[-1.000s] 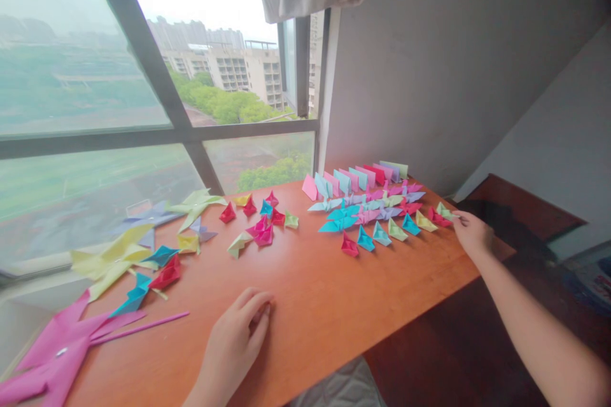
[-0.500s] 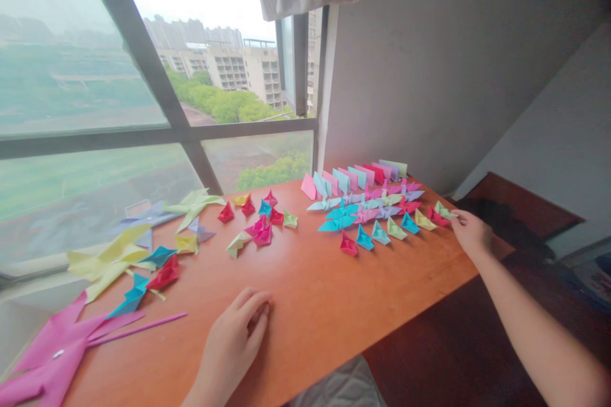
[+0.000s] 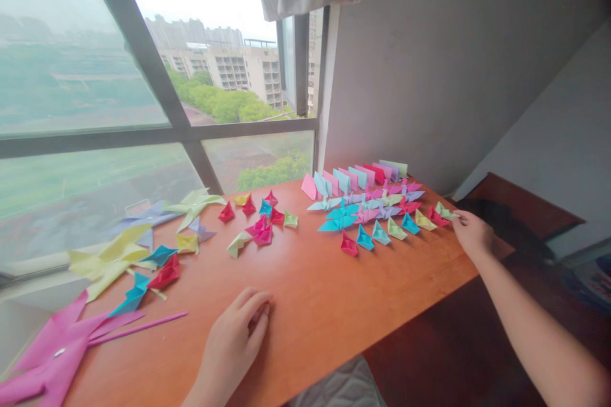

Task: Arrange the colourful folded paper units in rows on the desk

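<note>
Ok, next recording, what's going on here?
A person's right hand touches or pinches the tip of a light green paper boat, at the right end of a row of paper boats. The left hand rests on the table, nothing visibly held. Behind the row are paper cranes; loose boats and pinwheels lie farther left.

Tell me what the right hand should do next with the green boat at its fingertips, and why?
I'd probably open the right hand gently and draw it back: its fingertips are at the light green boat, which sits at the row's end, close beside the red boat. A quick pull might nudge both.
</note>
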A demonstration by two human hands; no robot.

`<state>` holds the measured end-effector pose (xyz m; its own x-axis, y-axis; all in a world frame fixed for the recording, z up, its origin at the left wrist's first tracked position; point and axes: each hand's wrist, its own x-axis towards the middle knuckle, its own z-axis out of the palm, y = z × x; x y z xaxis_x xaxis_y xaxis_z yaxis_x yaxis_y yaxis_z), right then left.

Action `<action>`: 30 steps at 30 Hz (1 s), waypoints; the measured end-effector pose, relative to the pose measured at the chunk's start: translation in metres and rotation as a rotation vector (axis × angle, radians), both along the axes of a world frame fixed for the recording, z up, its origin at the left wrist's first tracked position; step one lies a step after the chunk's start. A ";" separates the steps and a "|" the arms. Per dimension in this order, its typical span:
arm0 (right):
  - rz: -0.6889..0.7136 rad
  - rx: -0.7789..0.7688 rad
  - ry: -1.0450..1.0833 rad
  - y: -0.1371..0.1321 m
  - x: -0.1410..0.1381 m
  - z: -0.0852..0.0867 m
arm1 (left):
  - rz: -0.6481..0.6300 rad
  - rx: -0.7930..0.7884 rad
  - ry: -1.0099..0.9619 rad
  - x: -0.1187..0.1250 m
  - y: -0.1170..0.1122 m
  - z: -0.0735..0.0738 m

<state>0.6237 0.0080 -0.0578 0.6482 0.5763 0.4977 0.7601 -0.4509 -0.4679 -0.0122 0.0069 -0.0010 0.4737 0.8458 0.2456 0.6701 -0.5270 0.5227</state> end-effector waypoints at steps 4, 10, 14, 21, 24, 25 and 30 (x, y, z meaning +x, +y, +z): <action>-0.012 0.003 -0.009 0.000 -0.002 0.001 | -0.002 0.003 0.006 -0.001 0.000 0.000; -0.024 -0.008 -0.019 -0.001 -0.004 0.005 | -0.002 0.010 0.004 0.000 0.001 -0.001; -0.026 0.002 -0.035 0.000 -0.008 0.007 | -0.002 0.011 0.001 0.001 0.001 0.001; -0.050 0.084 -0.107 -0.002 -0.017 0.016 | 0.006 -0.016 0.002 0.001 0.000 0.002; -0.026 0.140 -0.167 -0.004 -0.031 0.024 | 0.009 -0.041 -0.008 0.002 -0.001 0.004; -0.009 0.168 -0.189 -0.004 -0.040 0.027 | 0.010 -0.051 -0.012 0.002 -0.002 0.005; 0.218 0.308 -0.244 -0.005 -0.132 0.043 | 0.041 -0.100 -0.047 0.005 -0.003 0.011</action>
